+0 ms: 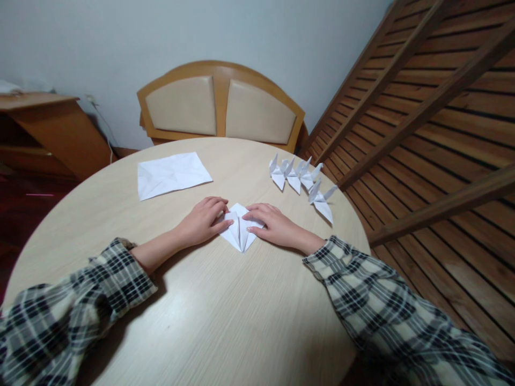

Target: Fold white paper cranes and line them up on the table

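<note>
A small diamond-shaped piece of folded white paper (pixel 242 238) lies on the table in front of me, one corner pointing my way and a crease line running down its middle. My left hand (pixel 205 221) holds its left side, the thumb pressed on a flap and the other fingers curled near the upper left edge. On the opposite side my right hand (pixel 273 225) holds the paper, with fingertips and thumb resting on its right half. Parts of both side corners are hidden beneath my fingers.
Several folded white paper cranes (pixel 321 206) stand at the table's right side. A creased white paper sheet (pixel 173 174) lies at the back left of the round table (pixel 193 321). Behind are a padded headboard (pixel 220 102), a wooden desk (pixel 48 123) and wooden slats (pixel 438 177).
</note>
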Demonstrator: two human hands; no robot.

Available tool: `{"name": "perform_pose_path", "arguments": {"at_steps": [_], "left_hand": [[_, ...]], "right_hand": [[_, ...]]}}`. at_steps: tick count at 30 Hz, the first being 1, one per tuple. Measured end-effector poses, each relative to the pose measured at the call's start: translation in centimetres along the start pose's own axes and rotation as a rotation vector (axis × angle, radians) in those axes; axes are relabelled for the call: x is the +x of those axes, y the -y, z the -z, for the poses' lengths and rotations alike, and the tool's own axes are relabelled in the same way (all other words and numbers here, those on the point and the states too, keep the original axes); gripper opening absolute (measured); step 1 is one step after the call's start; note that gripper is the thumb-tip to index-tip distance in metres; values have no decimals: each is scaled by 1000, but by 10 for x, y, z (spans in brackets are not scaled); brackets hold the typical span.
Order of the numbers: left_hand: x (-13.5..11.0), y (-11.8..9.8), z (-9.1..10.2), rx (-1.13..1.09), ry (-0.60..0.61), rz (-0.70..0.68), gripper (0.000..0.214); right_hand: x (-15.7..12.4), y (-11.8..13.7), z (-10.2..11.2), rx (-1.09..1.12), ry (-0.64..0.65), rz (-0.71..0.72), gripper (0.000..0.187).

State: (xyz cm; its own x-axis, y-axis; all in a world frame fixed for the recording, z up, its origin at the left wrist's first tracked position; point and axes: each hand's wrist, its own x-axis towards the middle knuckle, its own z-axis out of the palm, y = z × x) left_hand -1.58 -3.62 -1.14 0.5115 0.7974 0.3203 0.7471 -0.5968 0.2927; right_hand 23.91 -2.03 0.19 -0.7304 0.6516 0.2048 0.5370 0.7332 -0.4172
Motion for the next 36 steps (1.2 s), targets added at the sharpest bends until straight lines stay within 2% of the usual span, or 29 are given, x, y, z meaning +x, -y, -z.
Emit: {"name": "perform_pose_path", "arguments": {"at_steps": [12, 15, 19, 22, 27, 36], "left_hand": [[0, -3, -1, 55, -28, 24, 28], [0, -8, -1, 64, -95, 14, 26], [0, -16, 0, 135, -162, -71, 19], [0, -21, 1, 202, -141, -141, 11], [0, -23, 3, 144, -96, -212, 20], [-10, -27, 3, 61, -48, -156, 23]], "right_hand": [[1, 2, 0, -5, 10, -2, 36], [0, 4, 0, -11, 16, -2, 38], [-1, 5, 0, -14, 17, -14, 38], [-1, 6, 1, -19, 18, -20, 38], [-1, 6, 1, -26, 27, -29, 39], [-1, 4, 1, -18, 35, -11, 39]]}}
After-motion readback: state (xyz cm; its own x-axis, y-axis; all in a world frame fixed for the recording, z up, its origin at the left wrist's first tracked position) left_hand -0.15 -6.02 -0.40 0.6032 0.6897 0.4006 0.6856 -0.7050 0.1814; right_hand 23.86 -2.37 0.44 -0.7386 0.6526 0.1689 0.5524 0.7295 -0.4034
